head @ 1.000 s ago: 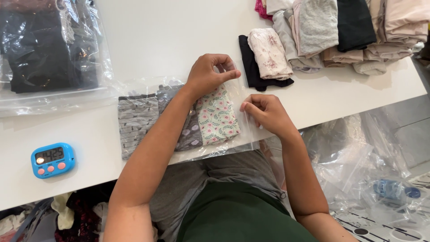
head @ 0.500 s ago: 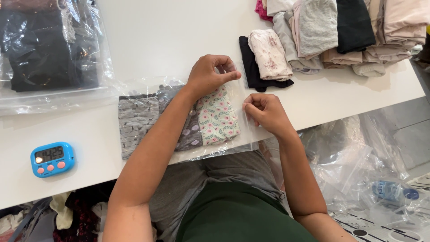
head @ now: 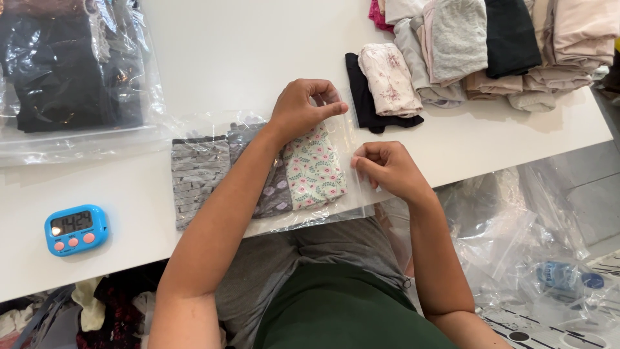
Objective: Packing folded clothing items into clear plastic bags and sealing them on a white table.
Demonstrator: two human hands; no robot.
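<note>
Left hand: the left hand (head: 298, 108) rests on the upper right corner of a clear plastic bag (head: 206, 129), thumb and forefinger pinched together on the bag's open edge.
Right hand: the right hand (head: 387, 169) sits just to the right of the left hand and a little nearer the person, fingers curled in and pinching the same edge of the bag lower down.
Bag contents: three folded cloths lie side by side inside the bag, under and to the left of the left hand: a floral cloth (head: 314, 168) in white and green directly below the left hand, a grey patterned cloth (head: 274, 190) partly hidden by the forearm, and a grey striped cloth (head: 197, 174) furthest left.
Bag position: flat on the white desk (head: 245, 52), at its near edge, between the two forearms.
Beyond the hands: a heap of folded clothes (head: 465, 45) lies past the right hand.
Far left: a second bag of dark clothes (head: 64, 71) lies well apart from the left hand, and a blue timer (head: 76, 229) sits near the left elbow.
</note>
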